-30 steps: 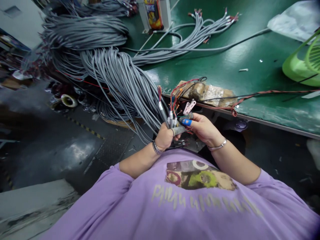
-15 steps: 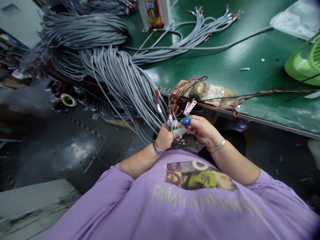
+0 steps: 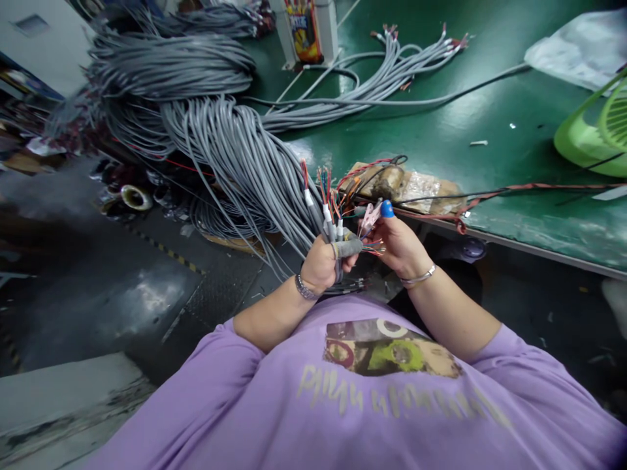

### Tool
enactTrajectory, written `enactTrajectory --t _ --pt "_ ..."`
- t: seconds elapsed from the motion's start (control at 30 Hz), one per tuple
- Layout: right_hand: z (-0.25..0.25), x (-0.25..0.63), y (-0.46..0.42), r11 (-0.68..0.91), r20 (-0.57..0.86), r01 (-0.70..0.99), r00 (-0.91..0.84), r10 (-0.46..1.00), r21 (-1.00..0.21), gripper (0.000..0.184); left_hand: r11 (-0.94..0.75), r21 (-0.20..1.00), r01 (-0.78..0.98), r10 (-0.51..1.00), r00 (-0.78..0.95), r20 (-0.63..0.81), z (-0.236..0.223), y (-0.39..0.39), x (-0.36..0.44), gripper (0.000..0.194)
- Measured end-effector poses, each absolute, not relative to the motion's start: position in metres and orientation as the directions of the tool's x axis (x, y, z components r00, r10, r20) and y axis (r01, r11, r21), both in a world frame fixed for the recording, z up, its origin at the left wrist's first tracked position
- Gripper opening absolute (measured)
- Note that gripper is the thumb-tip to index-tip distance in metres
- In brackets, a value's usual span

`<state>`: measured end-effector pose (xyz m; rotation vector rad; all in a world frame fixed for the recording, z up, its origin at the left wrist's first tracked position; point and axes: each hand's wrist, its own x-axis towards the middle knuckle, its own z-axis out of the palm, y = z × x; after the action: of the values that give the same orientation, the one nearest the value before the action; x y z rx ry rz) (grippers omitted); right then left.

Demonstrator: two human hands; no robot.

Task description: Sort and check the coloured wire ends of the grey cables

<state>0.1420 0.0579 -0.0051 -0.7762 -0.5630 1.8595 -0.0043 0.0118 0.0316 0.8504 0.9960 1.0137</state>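
Observation:
My left hand (image 3: 321,262) is wrapped round a few grey cables (image 3: 327,225). Their stripped ends point up and fan out into thin coloured wires (image 3: 325,186). Grey tape covers its thumb, which lies across the cables. Beside it, more thin coloured wires (image 3: 373,247) stick out towards my right hand (image 3: 404,245). A blue cover sits on the right thumb. That thumb and a grey-wrapped finger are on either side of a pink clip (image 3: 369,219) at the bench edge, seemingly pinching it. The other right fingers are partly hidden.
Long bundles of grey cable (image 3: 235,143) hang over the left bench edge. More cables (image 3: 362,104) lie across the green bench (image 3: 465,137). A taped board (image 3: 416,186) with red and black leads sits at the front edge. At right are a light green basket (image 3: 580,134) and plastic bag (image 3: 582,52).
My right thumb and finger have parted and moved up to the pink clip, which looks slightly turned. My left hand keeps its hold on the cables. The view has shifted a little.

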Motion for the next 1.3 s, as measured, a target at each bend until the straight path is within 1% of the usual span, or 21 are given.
enactTrajectory --t 0.13,0.33,0.5,0.6,0.73,0.83,1.0,1.03,1.1,1.2,1.3 --pt "-0.007 0.138 0.059 -0.393 -0.269 -0.658 -0.287 0.919 -0.642 0.047 0.314 0.914 -0.255 0.943 0.191 -0.271 0.033 0.014 -0.001 0.031" --pt "0.000 0.137 0.057 -0.364 -0.235 -0.669 -0.279 0.931 -0.648 0.045 0.336 0.914 -0.228 0.937 0.178 -0.300 0.030 0.015 0.001 0.034" --pt "0.001 0.136 0.054 -0.400 -0.259 -0.707 -0.305 0.916 -0.583 0.043 0.320 0.923 -0.212 0.941 0.182 -0.285 0.027 0.013 -0.001 0.037" --pt "0.000 0.138 0.054 -0.418 -0.264 -0.710 -0.323 0.909 -0.567 0.046 0.314 0.922 -0.229 0.945 0.170 -0.279 0.023 0.012 -0.004 0.036" --pt "0.001 0.144 0.054 -0.431 -0.255 -0.668 -0.351 0.901 -0.607 0.053 0.293 0.926 -0.238 0.950 0.184 -0.253 0.021 0.006 -0.007 0.035" --pt "0.006 0.145 0.054 -0.430 -0.263 -0.644 -0.344 0.901 -0.633 0.053 0.261 0.935 -0.241 0.959 0.171 -0.224 0.022 0.001 -0.007 0.036" --pt "0.008 0.144 0.055 -0.378 -0.269 -0.605 -0.267 0.925 -0.701 0.037 0.234 0.943 -0.235 0.972 0.089 -0.219 0.025 -0.003 -0.001 0.036" --pt "0.007 0.143 0.055 -0.360 -0.260 -0.605 -0.250 0.933 -0.710 0.036 0.231 0.944 -0.237 0.973 0.074 -0.219 0.026 -0.002 0.001 0.036" --pt "0.003 0.141 0.055 -0.322 -0.242 -0.603 -0.212 0.947 -0.730 0.040 0.223 0.943 -0.246 0.975 0.049 -0.217 0.026 -0.001 0.004 0.035" --pt "-0.003 0.139 0.055 -0.266 -0.219 -0.584 -0.152 0.964 -0.767 0.052 0.202 0.942 -0.269 0.979 0.035 -0.200 0.026 0.001 0.007 0.031" --pt "-0.006 0.136 0.056 -0.277 -0.213 -0.596 -0.177 0.961 -0.753 0.057 0.192 0.944 -0.269 0.981 0.042 -0.187 0.023 0.003 0.007 0.030"
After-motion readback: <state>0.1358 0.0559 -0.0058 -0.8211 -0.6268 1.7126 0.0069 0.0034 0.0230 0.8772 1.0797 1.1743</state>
